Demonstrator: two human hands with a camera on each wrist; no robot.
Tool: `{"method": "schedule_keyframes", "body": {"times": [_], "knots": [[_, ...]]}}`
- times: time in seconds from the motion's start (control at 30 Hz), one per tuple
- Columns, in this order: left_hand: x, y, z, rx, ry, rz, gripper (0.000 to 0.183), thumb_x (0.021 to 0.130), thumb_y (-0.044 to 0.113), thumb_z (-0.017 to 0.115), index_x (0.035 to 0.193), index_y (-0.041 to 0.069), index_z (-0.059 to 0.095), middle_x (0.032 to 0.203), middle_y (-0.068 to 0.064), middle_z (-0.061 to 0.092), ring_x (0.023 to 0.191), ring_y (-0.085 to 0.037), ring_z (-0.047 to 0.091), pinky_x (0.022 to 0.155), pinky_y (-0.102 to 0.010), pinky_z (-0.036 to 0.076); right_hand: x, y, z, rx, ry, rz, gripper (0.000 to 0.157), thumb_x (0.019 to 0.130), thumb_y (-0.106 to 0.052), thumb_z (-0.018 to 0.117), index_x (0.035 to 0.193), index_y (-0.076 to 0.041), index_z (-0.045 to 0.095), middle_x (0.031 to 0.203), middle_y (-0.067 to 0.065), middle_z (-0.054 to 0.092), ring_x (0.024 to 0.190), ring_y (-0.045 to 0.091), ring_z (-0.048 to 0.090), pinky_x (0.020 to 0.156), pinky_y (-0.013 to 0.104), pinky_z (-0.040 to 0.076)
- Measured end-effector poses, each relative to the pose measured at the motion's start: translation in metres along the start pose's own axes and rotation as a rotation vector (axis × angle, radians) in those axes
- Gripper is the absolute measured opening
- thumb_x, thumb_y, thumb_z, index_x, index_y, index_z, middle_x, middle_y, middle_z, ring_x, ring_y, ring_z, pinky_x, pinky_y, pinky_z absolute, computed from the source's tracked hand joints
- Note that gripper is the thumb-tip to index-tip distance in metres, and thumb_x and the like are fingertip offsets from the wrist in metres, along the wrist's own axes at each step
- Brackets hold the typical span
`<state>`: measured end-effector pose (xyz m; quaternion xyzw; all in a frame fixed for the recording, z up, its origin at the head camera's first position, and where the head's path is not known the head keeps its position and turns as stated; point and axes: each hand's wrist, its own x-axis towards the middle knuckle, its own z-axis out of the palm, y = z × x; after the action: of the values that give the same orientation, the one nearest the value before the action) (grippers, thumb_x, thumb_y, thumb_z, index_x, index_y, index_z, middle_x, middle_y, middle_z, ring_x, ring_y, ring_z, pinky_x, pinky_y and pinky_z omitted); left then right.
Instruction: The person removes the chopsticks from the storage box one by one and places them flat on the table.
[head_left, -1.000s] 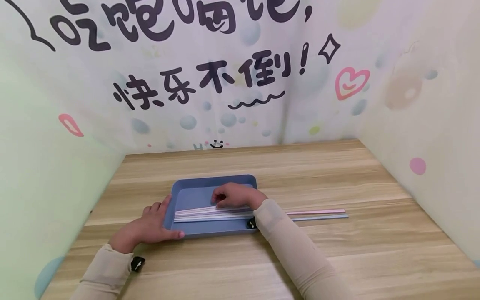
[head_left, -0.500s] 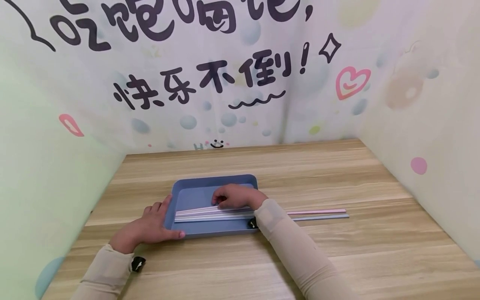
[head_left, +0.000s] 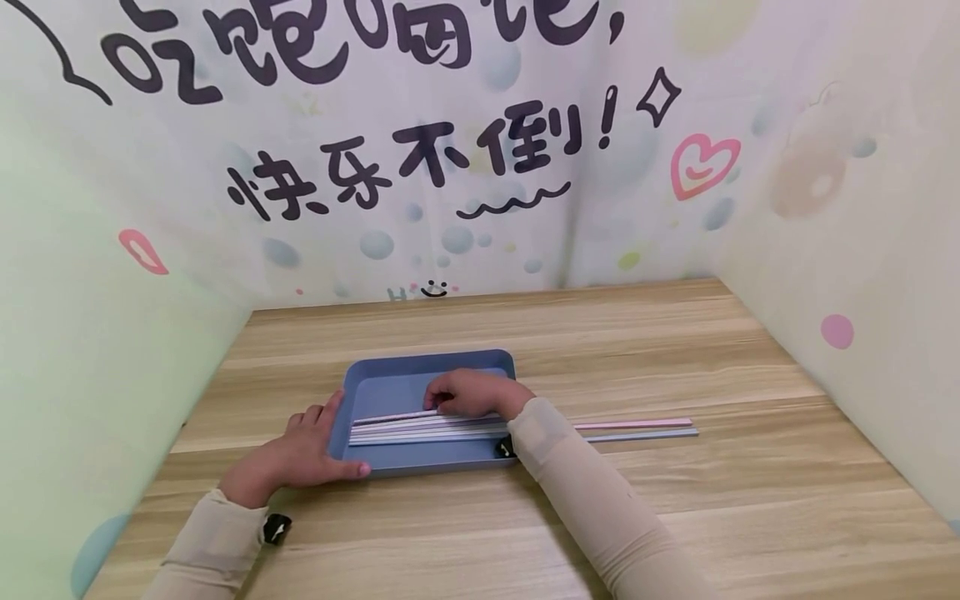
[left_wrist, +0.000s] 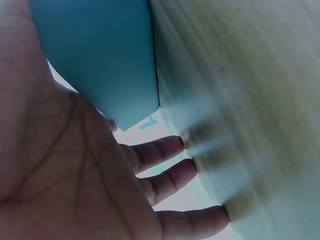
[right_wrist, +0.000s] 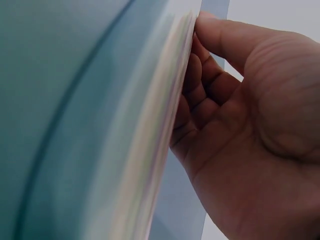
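A shallow blue tray lies on the table with several long, thin pale strips in it, running left to right. My left hand is spread at the tray's left end, thumb at the front corner. Its fingers are straight, tips on the table beside the tray wall in the left wrist view. Inside the tray, my right hand pinches the rearmost strip between thumb and fingers. The strips' stacked edges run close past the fingertips in the right wrist view. The right sleeve hides the tray's front right part.
To the right of the tray, a pink strip and a light blue strip show beyond the sleeve, over the wood-grain table. A printed curtain stands behind the table, with pale walls on both sides.
The rearmost strip has come slightly apart from the others, with a dark gap now showing under its left part. The left hand and the tray have stayed in place.
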<state>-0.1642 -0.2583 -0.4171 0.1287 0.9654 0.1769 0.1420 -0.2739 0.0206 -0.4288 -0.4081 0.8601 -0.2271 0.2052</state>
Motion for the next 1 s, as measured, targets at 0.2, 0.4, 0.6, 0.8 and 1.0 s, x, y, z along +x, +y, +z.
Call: {"method": "schedule_keyframes", "body": {"times": [0.2,0.4,0.6,0.8,1.0], "knots": [[0.0000,0.0001,0.0000,-0.003,0.004,0.005,0.128,0.074,0.067,0.075,0.153,-0.006,0.004,0.138,-0.042,0.031,0.122,-0.060,0.031,0.095,-0.066,0.036,0.0002,0.0002,0.0006,0.006,0.016,0.014,0.013,0.100,-0.009,0.060,0.104,-0.018,0.069,0.090,-0.006,0.061,0.084,0.010,0.054,0.077,0.024,0.043],[0.0002,0.0007,-0.0009,-0.001,0.001,0.003,0.128,0.074,0.067,0.075,0.152,-0.006,0.005,0.138,-0.041,0.031,0.122,-0.059,0.031,0.095,-0.066,0.036,0.0026,0.0036,0.0024,0.002,0.024,0.013,0.013,0.099,-0.010,0.061,0.102,-0.019,0.069,0.088,-0.007,0.060,0.082,0.009,0.053,0.076,0.024,0.043],[0.0014,-0.0002,-0.0002,0.010,-0.004,-0.005,0.128,0.074,0.067,0.075,0.152,-0.006,0.004,0.137,-0.041,0.032,0.121,-0.059,0.032,0.094,-0.066,0.037,0.0042,0.0036,0.0030,-0.020,0.039,0.001,0.012,0.098,-0.008,0.061,0.102,-0.017,0.069,0.087,-0.006,0.060,0.081,0.010,0.053,0.075,0.024,0.043],[0.0024,-0.0006,0.0008,0.001,-0.004,-0.004,0.128,0.074,0.067,0.074,0.153,-0.006,0.004,0.138,-0.042,0.031,0.122,-0.059,0.031,0.096,-0.066,0.035,0.0055,0.0034,0.0033,-0.023,0.048,-0.002,0.012,0.096,-0.007,0.063,0.101,-0.017,0.069,0.085,-0.006,0.059,0.079,0.009,0.052,0.073,0.024,0.043],[0.0021,-0.0001,0.0001,-0.007,-0.009,-0.001,0.127,0.075,0.066,0.075,0.152,-0.006,0.004,0.138,-0.042,0.030,0.122,-0.059,0.030,0.095,-0.066,0.035,0.0066,0.0033,0.0032,-0.025,0.049,-0.001,0.011,0.096,-0.007,0.064,0.099,-0.017,0.069,0.083,-0.005,0.058,0.077,0.009,0.052,0.071,0.023,0.042]]}}
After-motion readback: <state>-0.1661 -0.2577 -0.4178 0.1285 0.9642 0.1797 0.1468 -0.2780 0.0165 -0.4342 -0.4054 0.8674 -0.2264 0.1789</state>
